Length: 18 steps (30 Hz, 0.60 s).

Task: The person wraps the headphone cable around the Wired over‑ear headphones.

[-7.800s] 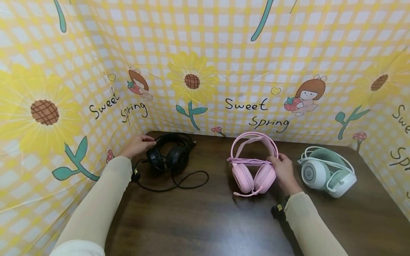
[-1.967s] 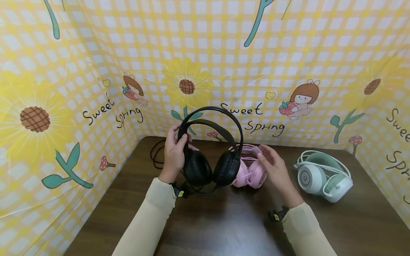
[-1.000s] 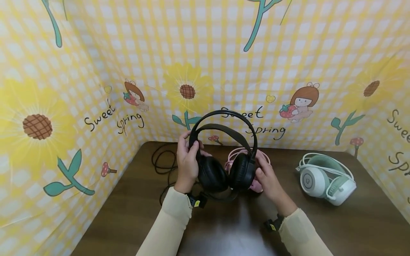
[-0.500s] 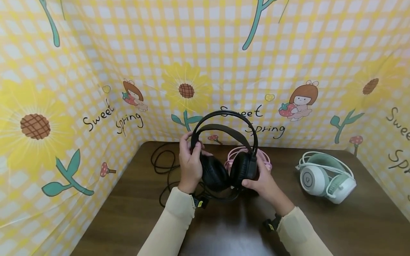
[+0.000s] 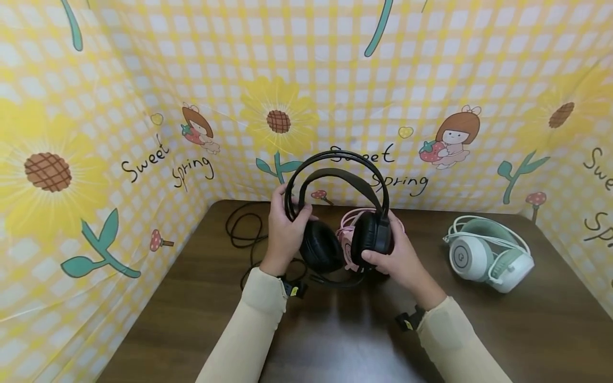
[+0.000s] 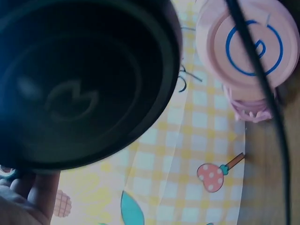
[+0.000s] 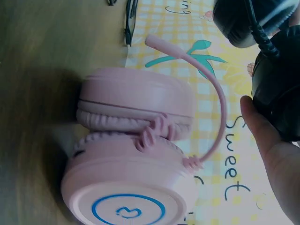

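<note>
Black headphones [image 5: 322, 247] are held up over the middle of the table, headband at the top and ear cups hanging below. My left hand [image 5: 286, 229] grips the left side of the headband just above the ear cup, thumb in front. On the other side my right hand [image 5: 402, 260] holds the right ear cup, its thumb across the front of the cushion. Behind them stand pink headphones [image 7: 136, 98] with a microphone boom, partly hidden by the black pair in the head view. The left wrist view shows the outer face of a black ear cup [image 6: 89, 89] close up.
White and mint-green headphones [image 5: 471, 258] lie at the right of the brown table [image 5: 191, 314]. A black cable [image 5: 246, 229] lies looped at the back left. Yellow checked cloth [image 5: 335, 80] walls the table in at the back and sides.
The black headphones were lifted from the back left and brought to the middle. The right hand left the pink headphones, now farther behind, and took hold of the black pair's right ear cup.
</note>
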### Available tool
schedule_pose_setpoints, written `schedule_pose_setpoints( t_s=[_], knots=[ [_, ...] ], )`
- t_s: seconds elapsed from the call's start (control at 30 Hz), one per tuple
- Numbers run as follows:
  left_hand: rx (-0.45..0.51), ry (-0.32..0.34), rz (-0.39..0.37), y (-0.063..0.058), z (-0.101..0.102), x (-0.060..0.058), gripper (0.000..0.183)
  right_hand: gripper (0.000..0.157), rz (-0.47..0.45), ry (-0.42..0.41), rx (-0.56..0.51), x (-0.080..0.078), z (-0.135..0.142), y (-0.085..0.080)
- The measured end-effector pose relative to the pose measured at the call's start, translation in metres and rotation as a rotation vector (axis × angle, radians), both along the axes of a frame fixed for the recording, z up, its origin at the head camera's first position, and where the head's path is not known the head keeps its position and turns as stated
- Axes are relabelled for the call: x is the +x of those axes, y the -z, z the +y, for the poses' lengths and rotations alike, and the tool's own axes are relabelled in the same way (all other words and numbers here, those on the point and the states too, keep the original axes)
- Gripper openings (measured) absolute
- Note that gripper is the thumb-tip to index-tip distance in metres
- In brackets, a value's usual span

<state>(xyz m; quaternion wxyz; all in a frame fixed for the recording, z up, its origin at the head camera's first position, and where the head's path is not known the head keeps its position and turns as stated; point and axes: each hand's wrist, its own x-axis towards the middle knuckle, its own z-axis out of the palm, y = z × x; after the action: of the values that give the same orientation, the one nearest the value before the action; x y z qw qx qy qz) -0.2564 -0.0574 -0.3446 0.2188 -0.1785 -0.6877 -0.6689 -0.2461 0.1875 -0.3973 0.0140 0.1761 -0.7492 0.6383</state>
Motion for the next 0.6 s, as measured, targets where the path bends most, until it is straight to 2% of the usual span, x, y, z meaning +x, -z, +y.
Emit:
schedule_pose_setpoints(
  t_s=[0.07,0.17,0.3,0.37,0.43,0.6],
  knots=[
    [-0.013,0.032,0.009,0.0,-0.004,-0.002,0.049,0.092,0.005,0.007,-0.026,0.001,0.001,-0.004],
    [-0.016,0.088,-0.001,0.006,-0.008,-0.011,0.048,0.093,0.054,0.022,-0.045,0.001,0.006,-0.008],
    [0.011,0.151,-0.014,0.016,-0.014,-0.022,0.05,0.09,0.112,0.065,-0.023,0.0,0.013,-0.012],
    [0.003,0.172,-0.025,0.017,-0.017,-0.024,0.052,0.089,0.125,0.074,-0.014,0.0,0.017,-0.013],
    [-0.038,0.183,-0.049,0.017,-0.02,-0.023,0.055,0.087,0.132,0.082,-0.002,0.0,0.021,-0.014],
    [-0.228,0.174,-0.138,0.012,-0.027,-0.018,0.064,0.079,0.148,0.095,0.059,0.003,0.031,-0.02]
  ],
)
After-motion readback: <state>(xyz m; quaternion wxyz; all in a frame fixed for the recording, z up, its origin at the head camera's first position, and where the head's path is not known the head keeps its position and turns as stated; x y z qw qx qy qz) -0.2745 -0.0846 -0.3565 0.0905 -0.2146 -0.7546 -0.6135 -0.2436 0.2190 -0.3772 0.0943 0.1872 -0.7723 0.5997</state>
